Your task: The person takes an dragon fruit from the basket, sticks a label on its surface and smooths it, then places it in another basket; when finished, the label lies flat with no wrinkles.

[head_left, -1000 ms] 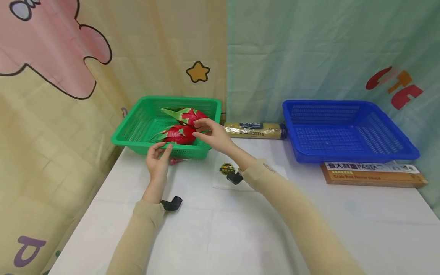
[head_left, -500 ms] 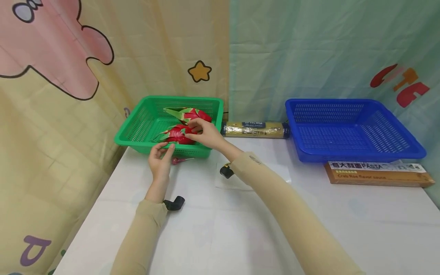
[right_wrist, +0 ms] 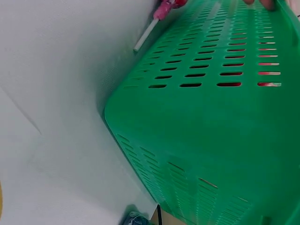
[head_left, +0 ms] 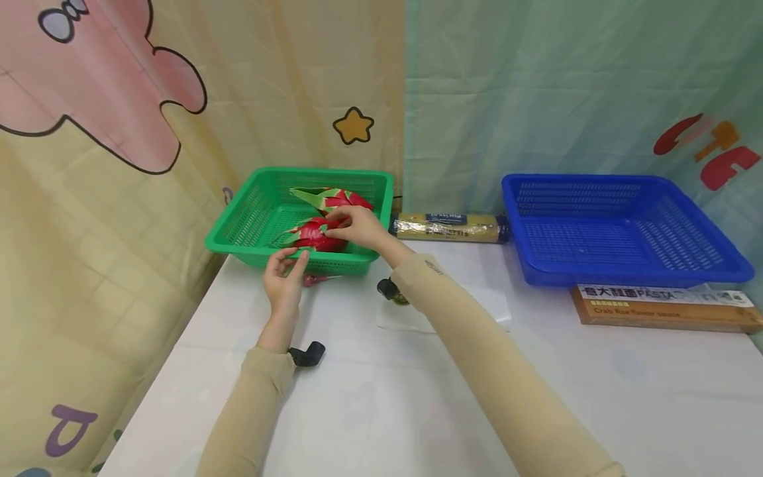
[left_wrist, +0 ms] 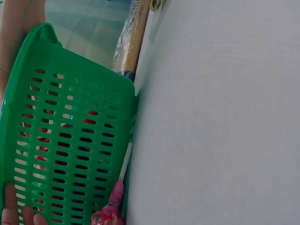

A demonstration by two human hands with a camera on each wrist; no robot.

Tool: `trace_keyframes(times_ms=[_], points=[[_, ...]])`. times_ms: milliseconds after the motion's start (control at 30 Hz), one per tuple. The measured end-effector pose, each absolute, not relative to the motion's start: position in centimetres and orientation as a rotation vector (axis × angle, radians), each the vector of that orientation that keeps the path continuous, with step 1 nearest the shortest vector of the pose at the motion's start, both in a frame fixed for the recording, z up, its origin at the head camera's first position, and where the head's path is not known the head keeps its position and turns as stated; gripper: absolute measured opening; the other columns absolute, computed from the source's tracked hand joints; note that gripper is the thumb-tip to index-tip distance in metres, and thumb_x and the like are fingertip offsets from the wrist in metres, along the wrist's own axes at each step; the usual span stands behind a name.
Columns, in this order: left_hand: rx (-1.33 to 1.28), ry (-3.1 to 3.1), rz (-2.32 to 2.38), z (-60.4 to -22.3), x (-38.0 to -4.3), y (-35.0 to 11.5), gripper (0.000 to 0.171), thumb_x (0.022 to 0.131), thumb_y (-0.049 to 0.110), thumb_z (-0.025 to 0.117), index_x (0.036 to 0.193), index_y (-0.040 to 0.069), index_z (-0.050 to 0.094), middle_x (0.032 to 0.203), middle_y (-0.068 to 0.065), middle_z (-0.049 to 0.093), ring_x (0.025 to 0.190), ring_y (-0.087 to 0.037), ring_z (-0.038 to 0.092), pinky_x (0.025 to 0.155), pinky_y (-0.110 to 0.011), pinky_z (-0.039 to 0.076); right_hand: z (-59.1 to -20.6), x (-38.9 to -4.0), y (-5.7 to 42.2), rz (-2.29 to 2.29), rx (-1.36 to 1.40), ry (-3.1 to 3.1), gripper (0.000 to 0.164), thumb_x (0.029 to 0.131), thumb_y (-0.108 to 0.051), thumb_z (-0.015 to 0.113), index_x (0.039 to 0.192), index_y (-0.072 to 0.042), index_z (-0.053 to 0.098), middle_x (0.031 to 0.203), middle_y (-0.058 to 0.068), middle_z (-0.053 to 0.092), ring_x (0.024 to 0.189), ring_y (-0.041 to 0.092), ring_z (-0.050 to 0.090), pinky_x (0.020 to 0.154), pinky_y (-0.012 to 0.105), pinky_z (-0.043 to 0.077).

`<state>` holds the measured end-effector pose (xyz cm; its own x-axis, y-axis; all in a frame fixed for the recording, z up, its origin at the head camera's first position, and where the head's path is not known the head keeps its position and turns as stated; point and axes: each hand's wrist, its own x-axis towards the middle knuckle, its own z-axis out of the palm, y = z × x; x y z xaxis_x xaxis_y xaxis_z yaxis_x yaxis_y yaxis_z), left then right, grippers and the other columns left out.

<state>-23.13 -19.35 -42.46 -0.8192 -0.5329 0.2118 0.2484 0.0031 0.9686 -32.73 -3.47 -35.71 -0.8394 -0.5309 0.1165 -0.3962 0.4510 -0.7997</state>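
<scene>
A front dragon fruit (head_left: 316, 235), red with green scales, lies in the green basket (head_left: 241, 245) at the back left. Behind it is a second dragon fruit (head_left: 340, 197). My right hand (head_left: 360, 228) reaches over the basket's right part, its bent fingers and thumb gripping the front fruit from the right; some fingers are hidden. At the basket's front wall my left hand (head_left: 285, 278) holds the rim, with thumb and index at the edge. In the left wrist view, bent fingers (left_wrist: 28, 215) lie against the slotted outer wall.
A pink-wrapped lollipop (head_left: 312, 280) lies before the green basket. A pack of spaghetti (head_left: 450, 228) sits between it and the blue basket (head_left: 626, 273). The blue basket's front edge stands over a long pasta box (head_left: 667, 317). A clear flat packet (head_left: 491, 308) lies partly under the right forearm.
My right hand has moved left from the fruit's right side onto the front dragon fruit. The left hand stays at the basket rim. The head view has shifted slightly.
</scene>
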Motion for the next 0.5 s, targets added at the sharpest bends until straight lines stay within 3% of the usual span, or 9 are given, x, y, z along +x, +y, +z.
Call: trace_keyframes(times_ms=[500], points=[[0.269,-1.751,-1.872,-42.25,-22.83,-19.24,0.036,0.083,0.013,0.072,0.110,-0.006,0.058,0.079,0.007,0.059,0.087,-0.014,0.052,0.054,-0.017,0.041,-35.93,-33.07,-4.41,-1.128,-0.828,2.633,0.041,0.086,-0.025,0.070,0.123,-0.011,0.061,0.119,0.003,0.060,0.102,0.015,0.057,0.085,0.025,0.047]])
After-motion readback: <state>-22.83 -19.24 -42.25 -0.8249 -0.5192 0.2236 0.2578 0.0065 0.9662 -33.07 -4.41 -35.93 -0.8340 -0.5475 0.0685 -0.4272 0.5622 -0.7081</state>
